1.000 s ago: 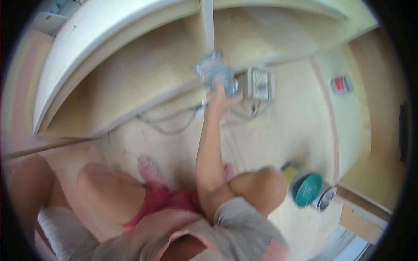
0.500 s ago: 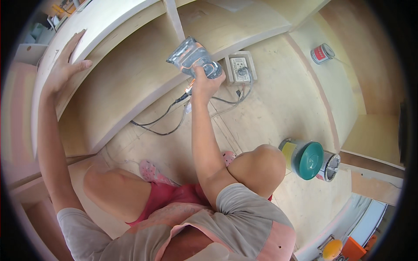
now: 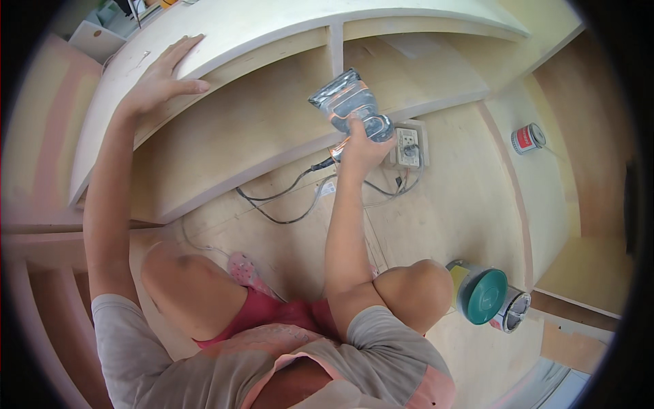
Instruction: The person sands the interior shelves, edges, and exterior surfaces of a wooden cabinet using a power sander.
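My right hand is wrapped round the body of a grey and orange electric sander, held up in front of the lower shelf. The sander's flat head points up and to the left, apart from the wood. Its black cord hangs down from the handle and loops over the floor. My left hand lies flat on the pale top board of the cabinet, fingers stretched out and thumb over the front edge.
A power outlet box with a plug in it sits beside the shelf. A small red-labelled can stands at the right. Near my right knee are a green-lidded tub and an open metal can. Pink clogs are on my feet.
The view has shifted, so the cabinet, outlet and cans sit lower and further right in the picture. My right hand keeps its grip on the sander; my left hand stays on the top board.
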Demonstrator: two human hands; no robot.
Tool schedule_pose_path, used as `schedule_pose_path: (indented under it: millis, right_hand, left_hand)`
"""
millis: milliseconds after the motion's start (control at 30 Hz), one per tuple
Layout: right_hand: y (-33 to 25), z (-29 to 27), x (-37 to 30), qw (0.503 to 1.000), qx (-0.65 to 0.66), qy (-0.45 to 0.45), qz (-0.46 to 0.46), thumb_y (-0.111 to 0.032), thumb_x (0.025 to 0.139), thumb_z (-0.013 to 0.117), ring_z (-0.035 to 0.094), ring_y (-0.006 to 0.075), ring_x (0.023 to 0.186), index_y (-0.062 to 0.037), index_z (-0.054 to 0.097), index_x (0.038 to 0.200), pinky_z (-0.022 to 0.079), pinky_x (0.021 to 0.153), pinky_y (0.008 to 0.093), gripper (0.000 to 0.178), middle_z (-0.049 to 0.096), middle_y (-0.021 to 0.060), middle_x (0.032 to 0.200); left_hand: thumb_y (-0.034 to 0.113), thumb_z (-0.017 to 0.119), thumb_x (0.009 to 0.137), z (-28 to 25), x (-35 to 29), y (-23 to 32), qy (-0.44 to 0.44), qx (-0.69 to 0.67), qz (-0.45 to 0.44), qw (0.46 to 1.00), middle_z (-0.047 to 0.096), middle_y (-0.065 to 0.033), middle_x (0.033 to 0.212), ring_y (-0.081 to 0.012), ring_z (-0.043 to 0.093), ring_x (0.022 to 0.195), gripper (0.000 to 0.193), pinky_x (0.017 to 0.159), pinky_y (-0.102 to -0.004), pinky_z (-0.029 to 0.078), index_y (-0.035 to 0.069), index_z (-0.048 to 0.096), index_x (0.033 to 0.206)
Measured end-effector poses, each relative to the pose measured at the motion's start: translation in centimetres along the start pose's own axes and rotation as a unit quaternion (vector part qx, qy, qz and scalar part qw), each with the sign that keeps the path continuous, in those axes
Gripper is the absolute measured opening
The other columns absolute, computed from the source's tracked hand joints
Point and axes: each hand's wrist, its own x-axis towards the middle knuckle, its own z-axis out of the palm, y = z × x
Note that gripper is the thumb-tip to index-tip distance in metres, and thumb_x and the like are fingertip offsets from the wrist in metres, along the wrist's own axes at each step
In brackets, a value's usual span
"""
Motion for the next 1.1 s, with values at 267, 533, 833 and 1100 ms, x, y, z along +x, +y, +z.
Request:
schedule_pose_path:
  millis: [267, 533, 833, 1100]
  right_hand:
    - [-5.8, 2.7, -2.0, 0.973, -0.123, -0.048, -0.19, -0.017, 0.067, 0.079, 0.05, 0.0296, 0.112, 0.0054, 0.028, 0.132, 0.04, 0.097, 0.0368, 0.086, 0.043, 0.0215, 0.124]
    - [-1.4, 0.9, 0.0, 0.995, -0.063, 0.006, -0.074, -0.016, 0.065, 0.08, 0.054, 0.0292, 0.107, 0.0056, 0.03, 0.132, 0.045, 0.09, 0.0357, 0.086, 0.047, 0.0209, 0.12]
    - [-0.3, 1.1, -1.8, 0.897, -0.233, -0.03, -0.375, -0.016, 0.061, 0.082, 0.054, 0.0267, 0.102, 0.0061, 0.034, 0.128, 0.045, 0.088, 0.0352, 0.086, 0.048, 0.0184, 0.114]
    - [-0.6, 0.9, -1.8, 0.962, -0.138, -0.032, -0.235, -0.014, 0.06, 0.083, 0.052, 0.0275, 0.106, 0.0045, 0.032, 0.13, 0.045, 0.089, 0.0354, 0.088, 0.044, 0.0188, 0.119]
  left_hand:
    - [0.057, 0.07, 0.06, 0.1, -0.2, 0.3, 0.005, 0.019, -0.026, 0.999, 0.024, -0.0206, 0.15, -0.0356, 0.022, 0.139, 0.099, 0.113, -0.0431, 0.02, 0.017, 0.035, 0.144]
    - [0.056, 0.07, 0.062, 1.0, 0.2, -0.8, 0.015, 0.023, -0.03, 0.999, 0.024, -0.0197, 0.15, -0.0358, 0.023, 0.138, 0.097, 0.113, -0.0438, 0.02, 0.018, 0.035, 0.144]
    - [0.057, 0.069, 0.064, 0.7, -0.3, -0.7, 0.024, 0.033, -0.014, 0.999, 0.026, -0.0206, 0.149, -0.0364, 0.024, 0.138, 0.096, 0.113, -0.0442, 0.021, 0.016, 0.034, 0.144]
    - [0.055, 0.069, 0.065, 1.0, -0.9, -0.1, 0.026, 0.032, -0.012, 0.999, 0.027, -0.0207, 0.149, -0.0354, 0.024, 0.138, 0.096, 0.113, -0.042, 0.02, 0.013, 0.035, 0.143]
